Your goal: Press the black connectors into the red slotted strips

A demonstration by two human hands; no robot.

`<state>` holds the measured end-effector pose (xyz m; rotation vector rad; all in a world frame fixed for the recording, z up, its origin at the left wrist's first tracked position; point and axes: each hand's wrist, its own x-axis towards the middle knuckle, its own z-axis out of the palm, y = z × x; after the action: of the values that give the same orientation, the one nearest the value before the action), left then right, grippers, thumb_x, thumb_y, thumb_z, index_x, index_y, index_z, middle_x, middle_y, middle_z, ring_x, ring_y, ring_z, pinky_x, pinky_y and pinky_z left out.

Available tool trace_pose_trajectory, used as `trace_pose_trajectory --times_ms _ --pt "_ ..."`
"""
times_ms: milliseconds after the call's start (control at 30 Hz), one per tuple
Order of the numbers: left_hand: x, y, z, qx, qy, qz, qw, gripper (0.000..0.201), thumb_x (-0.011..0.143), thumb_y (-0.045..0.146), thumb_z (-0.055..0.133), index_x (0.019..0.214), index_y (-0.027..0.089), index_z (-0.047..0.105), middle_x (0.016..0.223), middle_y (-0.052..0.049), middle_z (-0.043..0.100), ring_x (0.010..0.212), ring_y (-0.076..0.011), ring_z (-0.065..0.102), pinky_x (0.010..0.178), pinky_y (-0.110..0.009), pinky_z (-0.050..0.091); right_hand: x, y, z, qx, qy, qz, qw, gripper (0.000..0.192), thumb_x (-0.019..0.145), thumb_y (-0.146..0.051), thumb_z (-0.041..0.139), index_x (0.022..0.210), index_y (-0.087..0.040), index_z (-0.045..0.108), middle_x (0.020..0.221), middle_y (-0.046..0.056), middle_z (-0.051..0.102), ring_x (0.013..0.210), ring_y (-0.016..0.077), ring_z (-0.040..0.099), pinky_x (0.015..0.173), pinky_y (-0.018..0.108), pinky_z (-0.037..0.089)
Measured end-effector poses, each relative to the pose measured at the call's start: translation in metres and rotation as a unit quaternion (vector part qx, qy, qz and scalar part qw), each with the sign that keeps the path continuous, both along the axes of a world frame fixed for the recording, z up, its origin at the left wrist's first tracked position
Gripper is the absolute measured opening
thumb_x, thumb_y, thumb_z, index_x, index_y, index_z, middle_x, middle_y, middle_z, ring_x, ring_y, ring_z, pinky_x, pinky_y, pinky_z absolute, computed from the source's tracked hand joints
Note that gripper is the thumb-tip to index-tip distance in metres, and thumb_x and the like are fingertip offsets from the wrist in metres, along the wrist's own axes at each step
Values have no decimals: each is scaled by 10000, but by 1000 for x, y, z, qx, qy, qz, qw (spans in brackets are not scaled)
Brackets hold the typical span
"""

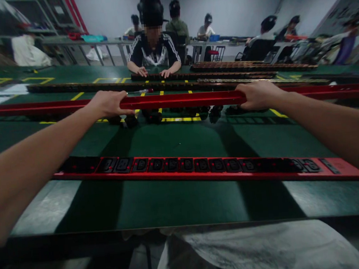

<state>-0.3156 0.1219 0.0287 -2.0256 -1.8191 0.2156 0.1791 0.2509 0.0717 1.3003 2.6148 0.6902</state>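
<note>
Both my hands grip one long red metal channel (182,100) that spans the view from side to side above the green table. My left hand (108,103) wraps around it left of centre, thumb on the near side. My right hand (258,94) closes around it right of centre, its fingertips partly hidden. Nearer to me, a second red strip (202,174) lies on the table, fitted with a row of black outlet sockets (172,164). Small black parts (152,116) sit just below the held channel, blurred and partly covered by it.
Across the green table (179,202), a person (154,48) rests both hands on a dark strip (148,76). More long dark strips (249,64) lie at the far side. Yellow tape (181,119) marks the surface. Several other people sit at tables behind.
</note>
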Motion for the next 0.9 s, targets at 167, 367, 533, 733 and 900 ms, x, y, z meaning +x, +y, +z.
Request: trace_pose_trajectory --times_ms 167,367,533,733,900 --pt "2 -2 6 14 6 9 1000 718 892 714 375 1156 77 576 1008 -76 671 796 -157 557 702 -247 311 3 0 -4 16 18 3 1000 535 802 -423 585 1242 -118 564 1024 172 686 783 239 569 650 329 324" --pt "-5 -27 11 35 -13 13 999 712 842 725 464 1102 75 591 950 -55 663 896 -187 581 805 -264 346 6 -5 -6 -139 79 58 985 721 749 -719 548 1220 -174 589 978 116 684 805 264 605 678 341 402" --pt "-12 -65 -1 1 -8 25 1000 681 805 750 483 1104 146 581 977 -77 656 843 -236 607 729 -301 355 4 -13 -27 -335 142 12 932 714 809 -815 312 770 -199 671 716 53 629 633 196 559 596 325 403" --pt "-15 -64 -12 -38 35 21 998 621 850 716 445 1115 163 547 1001 -60 661 784 -202 594 619 -264 304 -15 -15 -47 -291 129 -9 948 560 843 -688 434 740 -199 685 635 35 602 591 183 546 583 317 376" --pt "-21 -34 -13 -6 66 13 998 571 878 646 460 1105 128 539 1048 -72 631 816 -170 542 646 -259 331 -30 2 -49 -160 148 -17 976 470 896 -593 417 882 -216 697 710 59 620 634 195 540 558 309 325"
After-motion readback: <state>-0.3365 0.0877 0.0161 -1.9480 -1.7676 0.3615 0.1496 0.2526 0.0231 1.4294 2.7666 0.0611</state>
